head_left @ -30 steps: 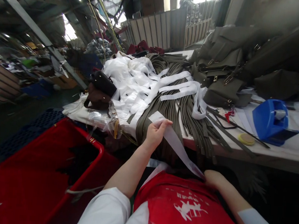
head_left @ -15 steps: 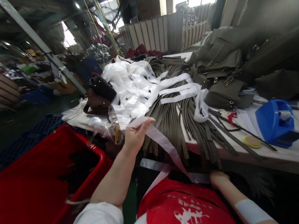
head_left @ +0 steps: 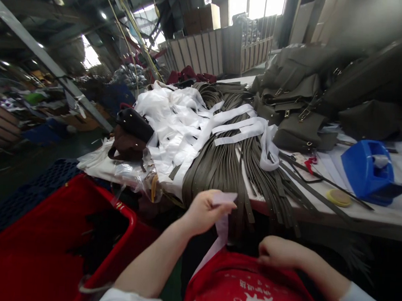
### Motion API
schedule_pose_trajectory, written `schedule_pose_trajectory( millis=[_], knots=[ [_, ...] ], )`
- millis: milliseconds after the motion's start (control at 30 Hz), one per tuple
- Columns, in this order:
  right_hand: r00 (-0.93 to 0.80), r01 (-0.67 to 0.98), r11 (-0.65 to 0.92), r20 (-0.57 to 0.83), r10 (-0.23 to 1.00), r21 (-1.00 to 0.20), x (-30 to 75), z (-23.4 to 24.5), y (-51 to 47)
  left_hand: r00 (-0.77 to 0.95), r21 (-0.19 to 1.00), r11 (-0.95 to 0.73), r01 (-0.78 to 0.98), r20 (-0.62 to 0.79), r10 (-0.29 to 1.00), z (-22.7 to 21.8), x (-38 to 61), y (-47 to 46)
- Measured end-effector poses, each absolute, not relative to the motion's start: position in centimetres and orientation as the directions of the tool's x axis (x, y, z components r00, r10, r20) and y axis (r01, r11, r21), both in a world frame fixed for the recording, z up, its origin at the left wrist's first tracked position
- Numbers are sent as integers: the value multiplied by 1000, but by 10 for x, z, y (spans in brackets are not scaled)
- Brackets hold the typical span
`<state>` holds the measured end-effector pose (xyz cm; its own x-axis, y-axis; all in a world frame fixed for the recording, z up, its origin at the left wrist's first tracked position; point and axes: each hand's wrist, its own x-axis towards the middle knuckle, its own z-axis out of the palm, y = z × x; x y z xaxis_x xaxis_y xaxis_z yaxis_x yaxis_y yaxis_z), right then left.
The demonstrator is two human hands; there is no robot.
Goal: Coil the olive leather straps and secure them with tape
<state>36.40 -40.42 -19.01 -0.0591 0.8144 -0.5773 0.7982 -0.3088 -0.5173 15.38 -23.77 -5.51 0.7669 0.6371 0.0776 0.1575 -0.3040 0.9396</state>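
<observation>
My left hand (head_left: 201, 213) is closed in a pinch on a white fabric strip (head_left: 224, 198), just off the table's front edge. A length of this strip hangs below the fingers toward the red apron (head_left: 234, 272). Curled against the top of the apron is my right hand (head_left: 279, 252); what its fingers hold, if anything, is hidden. Beyond my left hand lies a thick layer of grey-green straps (head_left: 216, 170), their ends drooping over the table edge. A heap of white strips (head_left: 176, 116) covers the straps' left side, and several loose ones lie across them.
A red bin (head_left: 43, 245) stands at the lower left, with dark material inside. Black and brown bags (head_left: 133, 127) lie at the table's left end. Grey-green bags (head_left: 299, 125) are piled at the right, near a blue tape dispenser (head_left: 368, 171) and a yellow roll (head_left: 338, 197).
My left hand has come down and right, off the straps, with the white strip in it. My right hand has moved left and lies closer to the apron's middle.
</observation>
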Motion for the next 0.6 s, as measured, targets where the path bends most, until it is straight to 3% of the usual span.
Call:
schedule_pose_trajectory(
  millis=[67,133,233,367,500,600],
  knots=[
    [-150,673,-201,-397,905,-712,347,-160,-407,785,965,-198,173,-14,620,-88,169,-263],
    [-38,550,-161,-216,976,-819,339,-141,-411,780,987,-81,139,-59,622,-111,180,-281],
    [142,448,-125,-68,988,-885,338,-137,-410,803,996,-4,86,-67,592,-126,191,-295],
    [19,259,-30,-26,999,-965,338,-152,-407,802,998,-33,50,-20,597,-123,201,-295],
    [2,292,-43,-45,999,-956,336,-154,-409,700,996,-90,-4,67,711,-113,205,-284],
    [33,297,-45,-37,999,-954,336,-153,-409,669,999,-44,7,28,743,-108,206,-280]
  ],
)
